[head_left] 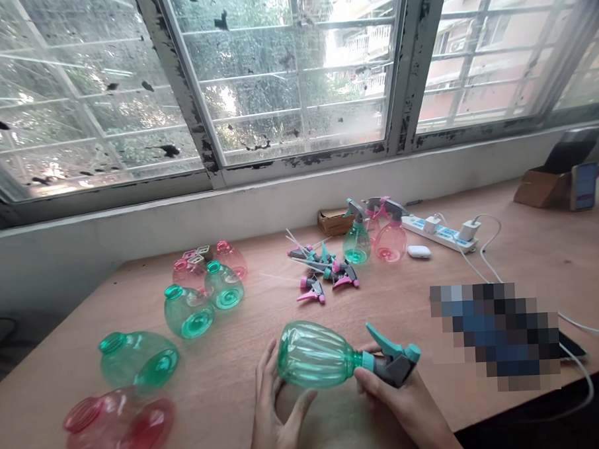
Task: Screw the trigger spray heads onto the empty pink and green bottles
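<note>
A green ribbed spray bottle (315,353) lies on its side above the wooden table (480,269), with a grey and teal trigger head (392,359) fitted on its neck. My left hand (275,411) cups the bottle's round body from below, fingers wrapped around it. My right hand (401,399) grips the neck and the trigger head.
Several empty green and pink bottles (203,298) lie at the left, one pink one (120,427) near the front edge. Loose trigger heads (324,273) sit mid-table. Two assembled bottles (374,238), a power strip (441,233), a white earbud case (419,251) and a cardboard box (550,180) stand behind.
</note>
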Demonstrator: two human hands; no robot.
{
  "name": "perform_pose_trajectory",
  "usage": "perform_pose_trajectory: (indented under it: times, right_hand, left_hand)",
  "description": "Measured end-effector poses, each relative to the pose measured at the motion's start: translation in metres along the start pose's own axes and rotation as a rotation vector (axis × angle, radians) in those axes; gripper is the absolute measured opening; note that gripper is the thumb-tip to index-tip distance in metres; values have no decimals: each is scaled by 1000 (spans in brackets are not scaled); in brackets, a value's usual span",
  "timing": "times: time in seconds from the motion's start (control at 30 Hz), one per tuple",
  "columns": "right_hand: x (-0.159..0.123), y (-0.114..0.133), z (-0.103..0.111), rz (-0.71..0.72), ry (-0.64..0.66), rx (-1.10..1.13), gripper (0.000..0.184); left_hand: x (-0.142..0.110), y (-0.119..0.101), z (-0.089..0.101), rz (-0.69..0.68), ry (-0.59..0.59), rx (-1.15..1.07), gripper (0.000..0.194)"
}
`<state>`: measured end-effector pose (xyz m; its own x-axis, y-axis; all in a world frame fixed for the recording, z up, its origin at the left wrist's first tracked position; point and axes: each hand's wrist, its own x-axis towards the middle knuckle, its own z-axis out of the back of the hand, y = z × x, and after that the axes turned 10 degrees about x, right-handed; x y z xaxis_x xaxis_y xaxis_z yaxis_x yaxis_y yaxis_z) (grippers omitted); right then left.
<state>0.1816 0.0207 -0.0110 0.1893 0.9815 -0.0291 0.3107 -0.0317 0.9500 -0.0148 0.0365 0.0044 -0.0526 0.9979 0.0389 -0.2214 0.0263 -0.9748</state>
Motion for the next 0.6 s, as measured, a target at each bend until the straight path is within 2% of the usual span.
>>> perform_pose_trajectory:
  times: [0.13,0.3,0.4,0.5,0.6]
  right_hand:
    - [0,2,-1,40,11,-79,38]
    - [-1,5,-2,28,131,-158,29]
    - [-1,4,-1,37,74,-141,31]
    - [0,2,0,8,18,-45,40]
    - [1,1,0,7,12,5,45]
  left_hand:
    - [-1,1,-1,-33,-43,-26,76]
    - [-1,-3,-3,63,-95,-104,76]
    - [1,-1,-2,48,-63,-108,77]
    - [3,3,0,15,-14,-54,76]
    - [2,5,-1,4,-42,-54,79]
